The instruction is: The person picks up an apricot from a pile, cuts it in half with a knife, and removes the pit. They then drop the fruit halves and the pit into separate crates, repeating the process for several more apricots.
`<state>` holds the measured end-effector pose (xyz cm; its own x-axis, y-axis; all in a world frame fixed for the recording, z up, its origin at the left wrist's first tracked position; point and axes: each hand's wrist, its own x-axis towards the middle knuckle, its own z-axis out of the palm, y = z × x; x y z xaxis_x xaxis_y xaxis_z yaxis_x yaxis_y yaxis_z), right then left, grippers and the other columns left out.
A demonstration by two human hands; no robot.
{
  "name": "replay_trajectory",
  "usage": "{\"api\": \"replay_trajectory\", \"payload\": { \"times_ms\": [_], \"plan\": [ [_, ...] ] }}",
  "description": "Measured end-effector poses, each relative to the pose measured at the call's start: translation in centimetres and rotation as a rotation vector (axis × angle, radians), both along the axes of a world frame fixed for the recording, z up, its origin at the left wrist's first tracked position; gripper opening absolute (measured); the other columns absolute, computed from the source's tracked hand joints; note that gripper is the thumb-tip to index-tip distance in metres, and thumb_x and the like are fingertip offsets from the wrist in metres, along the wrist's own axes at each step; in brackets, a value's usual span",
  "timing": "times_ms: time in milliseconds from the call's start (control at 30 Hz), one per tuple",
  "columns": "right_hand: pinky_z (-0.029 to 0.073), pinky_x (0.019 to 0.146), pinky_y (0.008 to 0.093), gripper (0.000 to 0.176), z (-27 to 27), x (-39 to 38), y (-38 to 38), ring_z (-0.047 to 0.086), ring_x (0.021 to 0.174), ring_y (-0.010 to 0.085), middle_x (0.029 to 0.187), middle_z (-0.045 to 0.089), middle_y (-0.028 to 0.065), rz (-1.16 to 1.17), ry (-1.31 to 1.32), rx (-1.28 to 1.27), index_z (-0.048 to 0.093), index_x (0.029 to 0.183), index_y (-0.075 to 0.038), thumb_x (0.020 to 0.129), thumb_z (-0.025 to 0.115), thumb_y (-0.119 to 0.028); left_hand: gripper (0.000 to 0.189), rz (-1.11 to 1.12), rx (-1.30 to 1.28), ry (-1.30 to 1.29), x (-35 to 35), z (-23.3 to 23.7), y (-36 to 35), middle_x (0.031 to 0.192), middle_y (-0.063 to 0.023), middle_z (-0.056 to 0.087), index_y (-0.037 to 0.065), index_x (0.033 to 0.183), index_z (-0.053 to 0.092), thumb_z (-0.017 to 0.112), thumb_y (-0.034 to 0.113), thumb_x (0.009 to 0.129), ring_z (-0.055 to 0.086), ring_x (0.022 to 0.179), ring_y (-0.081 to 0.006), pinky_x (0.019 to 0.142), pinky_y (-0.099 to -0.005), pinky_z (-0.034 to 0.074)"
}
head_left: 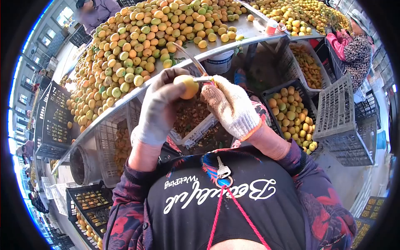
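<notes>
Surface of grey metal [250,30] carries a big heap of round yellow-orange fruit [137,41]. Right of the hands, a black plastic crate [309,98] full of similar fruit sits below the surface, with a grey slatted plastic crate [336,112] beside it. Beneath the hands is a pale plastic crate [201,130] of brown scraps; a white bucket [218,62] stands beyond. Over there, the left hand [156,106], in a whitish glove, has its fingers curled around a single smooth yellow fruit [187,87]. The right hand [230,104], in a knitted white glove with brownish fingertips, pinches a slim metal tool [202,79], its end against the fruit's side. A thin curved strip [188,55] rises nearby.
</notes>
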<state>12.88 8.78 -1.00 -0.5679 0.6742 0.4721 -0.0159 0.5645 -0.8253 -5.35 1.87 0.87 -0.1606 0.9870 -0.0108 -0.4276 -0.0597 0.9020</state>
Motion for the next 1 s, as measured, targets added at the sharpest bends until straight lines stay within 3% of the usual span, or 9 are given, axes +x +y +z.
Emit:
{"api": "replay_trajectory", "payload": {
  "times_ms": [133,233,300,400,500,567,700,867,1000],
  "plan": [
    [0.049,0.065,0.0412,0.023,0.3,-0.2,-1.1,0.064,0.078,0.0400,0.080,0.064,0.0208,0.046,0.117,-0.111,0.060,0.105,-0.005,0.097,0.063,-0.025,0.032,0.025,0.032,-0.237,0.9,-0.1,-0.6,0.104,-0.0104,0.064,0.004,0.120,0.053,0.057,0.022,0.094,0.066,0.089,-0.0210,0.075,-0.0383,0.060],
    [0.050,0.064,0.0416,0.023,1.3,0.6,-1.9,0.065,0.076,0.0398,0.078,0.064,0.0200,-0.021,0.002,0.004,0.060,0.105,-0.005,0.097,0.063,-0.026,0.037,-0.012,0.115,-0.191,1.7,0.1,-0.9,0.103,-0.0094,0.064,0.004,0.126,0.051,0.054,0.026,0.097,0.067,0.087,-0.0209,0.071,-0.0346,0.059],
    [0.049,0.066,0.0315,0.024,1.6,1.1,-2.1,0.063,0.071,0.0184,0.078,0.062,0.0141,-0.021,-0.097,0.103,0.057,0.113,0.001,0.102,0.055,-0.019,0.042,-0.080,0.124,-0.175,2.1,0.6,-1.4,0.106,-0.0084,0.063,0.002,0.131,0.049,0.055,0.023,0.096,0.065,0.087,-0.0188,0.066,-0.0301,0.055],
    [0.049,0.065,0.0350,0.025,2.6,1.7,-2.7,0.066,0.071,0.0295,0.078,0.063,0.0181,0.005,-0.068,0.057,0.056,0.111,0.000,0.102,0.054,-0.023,0.044,0.094,0.092,-0.091,4.6,2.3,-2.2,0.108,-0.0074,0.062,0.002,0.131,0.049,0.059,0.022,0.092,0.062,0.085,-0.0155,0.061,-0.0258,0.051],
    [0.049,0.058,0.0464,0.029,2.6,1.8,-3.0,0.064,0.069,0.0411,0.070,0.063,0.0193,-0.064,-0.108,0.168,0.055,0.099,-0.005,0.098,0.058,-0.033,0.045,-0.010,0.135,-0.038,4.1,2.3,-2.9,0.108,-0.0077,0.061,0.002,0.126,0.050,0.063,0.023,0.088,0.061,0.092,-0.0149,0.073,-0.0269,0.053],
    [0.049,0.057,0.0463,0.030,2.7,1.6,-3.4,0.064,0.068,0.0407,0.070,0.063,0.0191,-0.076,-0.108,0.172,0.054,0.098,-0.005,0.098,0.057,-0.034,0.038,-0.001,0.160,-0.054,4.7,2.1,-3.2,0.108,-0.0079,0.058,0.003,0.122,0.050,0.061,0.019,0.089,0.059,0.098,-0.0155,0.086,-0.0306,0.053],
    [0.051,0.061,0.0402,0.025,3.6,1.8,-4.2,0.066,0.074,0.0410,0.077,0.063,0.0221,-0.052,-0.117,0.115,0.053,0.102,-0.001,0.101,0.054,-0.026,0.032,0.149,0.220,-0.049,7.0,3.3,-3.7,0.109,-0.0066,0.056,0.005,0.124,0.049,0.052,0.011,0.092,0.058,0.097,-0.0141,0.084,-0.0275,0.052],
    [0.051,0.062,0.0394,0.023,3.7,1.6,-4.3,0.067,0.076,0.0403,0.077,0.063,0.0228,0.003,-0.153,0.038,0.053,0.104,0.000,0.101,0.052,-0.023,0.037,0.257,0.286,0.282,6.3,2.8,-3.6,0.108,-0.0063,0.052,0.004,0.123,0.048,0.049,0.007,0.087,0.053,0.097,-0.0140,0.088,-0.0263,0.045],
    [0.048,0.051,0.0429,0.032,1.7,-0.5,-4.1,0.063,0.059,0.0366,0.066,0.060,0.0176,-0.053,0.127,0.089,0.053,0.093,-0.004,0.099,0.055,-0.035,0.040,0.289,0.329,0.550,6.3,3.3,-3.8,0.109,-0.0068,0.052,0.002,0.124,0.047,0.049,0.005,0.083,0.049,0.101,-0.0148,0.095,-0.0276,0.040]
  ]
}}
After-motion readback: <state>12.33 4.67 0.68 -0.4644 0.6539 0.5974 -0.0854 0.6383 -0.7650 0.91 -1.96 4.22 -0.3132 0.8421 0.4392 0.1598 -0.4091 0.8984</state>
